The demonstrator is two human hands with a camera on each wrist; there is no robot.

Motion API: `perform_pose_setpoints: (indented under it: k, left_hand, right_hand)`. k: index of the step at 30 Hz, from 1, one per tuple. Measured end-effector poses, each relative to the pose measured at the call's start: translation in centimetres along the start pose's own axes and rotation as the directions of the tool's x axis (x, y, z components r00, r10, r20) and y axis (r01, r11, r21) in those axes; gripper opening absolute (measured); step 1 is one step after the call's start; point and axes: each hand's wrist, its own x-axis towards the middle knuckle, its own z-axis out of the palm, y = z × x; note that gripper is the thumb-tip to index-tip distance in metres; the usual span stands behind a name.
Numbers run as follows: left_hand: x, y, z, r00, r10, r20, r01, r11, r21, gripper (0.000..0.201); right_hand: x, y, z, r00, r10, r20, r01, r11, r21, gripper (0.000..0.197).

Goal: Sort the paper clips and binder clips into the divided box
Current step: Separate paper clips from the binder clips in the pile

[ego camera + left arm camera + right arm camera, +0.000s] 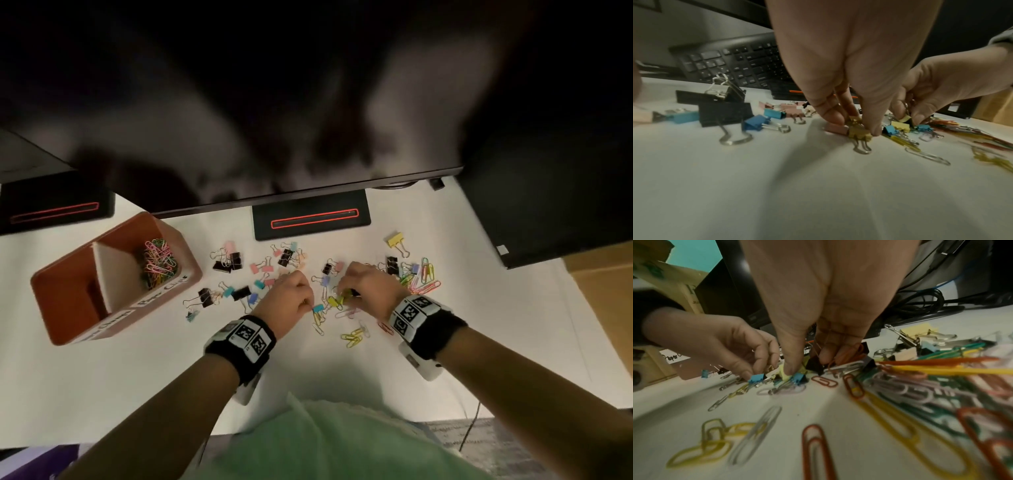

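Note:
The orange divided box (65, 305) stands at the left, with coloured paper clips (157, 263) in its far compartment. Binder clips (236, 262) and paper clips (424, 277) lie mixed on the white table. My left hand (306, 303) pinches a gold-yellow binder clip (859, 134) on the table, with a pink binder clip (836, 129) and a blue binder clip (318, 307) right beside it. Just to the right, my right hand (344, 294) pinches a pale yellow binder clip (904, 119). An orange paper clip (851, 352) sits against its curled fingers.
A black monitor stand base (311, 219) sits behind the clips, under a wide dark monitor. A black keyboard (735, 65) lies beyond it. Cables (920, 301) run at the back right. A cardboard box (603, 291) borders the table's right side. Yellow paper clips (352, 337) lie nearest me.

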Motion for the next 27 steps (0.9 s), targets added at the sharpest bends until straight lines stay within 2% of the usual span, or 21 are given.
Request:
perform_pose_setpoints:
  k: [3, 7, 9, 11, 13, 15, 17, 18, 23, 27]
  left_hand:
    - [-0.2, -0.3, 0.0, 0.998, -0.058, -0.037, 0.056, 0.997, -0.056, 0.002]
    - [-0.7, -0.8, 0.2, 0.986, -0.072, -0.15, 0.068, 0.997, -0.033, 0.016]
    - [-1.0, -0.6, 0.1, 0.976, -0.029, -0.217, 0.035, 0.999, 0.024, 0.018]
    - [-1.1, 0.1, 0.2, 0.98, 0.052, -0.191, -0.037, 0.996, 0.081, 0.02]
    - [-1.1, 0.6, 0.6, 0.99, 0.11, -0.092, -0.099, 0.988, 0.118, 0.023]
    - [-1.0, 0.7, 1.3, 0.992, 0.123, -0.027, -0.118, 0.983, 0.142, 0.026]
    - [-0.7, 0.7, 1.6, 0.995, 0.098, -0.025, -0.095, 0.988, 0.12, 0.024]
    - [-0.5, 0.7, 1.6, 0.996, 0.081, -0.025, -0.078, 0.992, 0.1, 0.022]
    - [-0.5, 0.4, 1.1, 0.998, 0.044, -0.033, -0.043, 0.999, 0.028, 0.015]
    - [-0.9, -0.3, 0.2, 0.975, -0.005, -0.224, -0.006, 0.999, -0.047, 0.016]
  right_hand:
    - [0.3, 0.7, -0.7, 1.0, -0.003, 0.0, 0.003, 0.999, 0.041, 0.024]
    - [0.6, 2.4, -1.8, 0.995, 0.02, -0.095, -0.011, 0.996, 0.085, 0.018]
    - [0.7, 2.8, -2.1, 0.982, 0.013, -0.19, -0.002, 0.998, 0.059, 0.02]
    - [0.4, 2.2, -2.2, 0.959, -0.044, -0.281, 0.042, 0.999, -0.011, 0.027]
    - [0.1, 0.9, -1.9, 0.953, -0.168, -0.253, 0.155, 0.985, -0.071, 0.031]
    - [0.0, -0.3, -0.9, 0.963, -0.255, -0.085, 0.247, 0.964, -0.099, 0.036]
    - [0.3, -1.1, 0.1, 0.968, -0.244, 0.052, 0.249, 0.957, -0.147, 0.039]
    - [0.5, -1.2, 0.4, 0.973, -0.221, 0.062, 0.228, 0.963, -0.145, 0.038]
    - [0.8, -0.6, 0.2, 0.989, -0.15, 0.007, 0.15, 0.989, -0.01, 0.029]
    - [0.2, 1.2, -0.8, 0.989, -0.052, -0.138, 0.07, 0.989, 0.127, 0.027]
